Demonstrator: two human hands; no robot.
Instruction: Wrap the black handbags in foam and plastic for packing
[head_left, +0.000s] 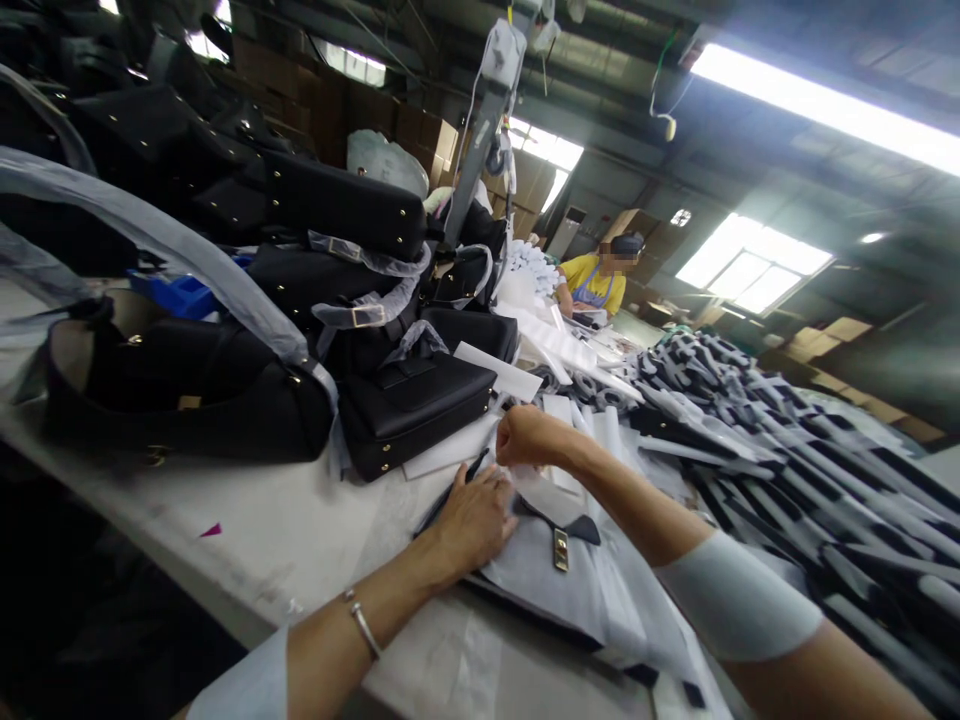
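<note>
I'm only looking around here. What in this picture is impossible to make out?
- Anything in the grip of the right hand: head view, hidden by its curled fingers.
- Part of the pale-covered bag: head view, beneath the left hand.
- Contents of the open black bag: head view, lost in shadow.
- Handiwork of the person in yellow: head view, too small.

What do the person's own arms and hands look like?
The left hand and right hand wear no gloves. The left arm has a slim silver-coloured bracelet and, further up, a pale covering; a wide pale band wraps the right arm.
</note>
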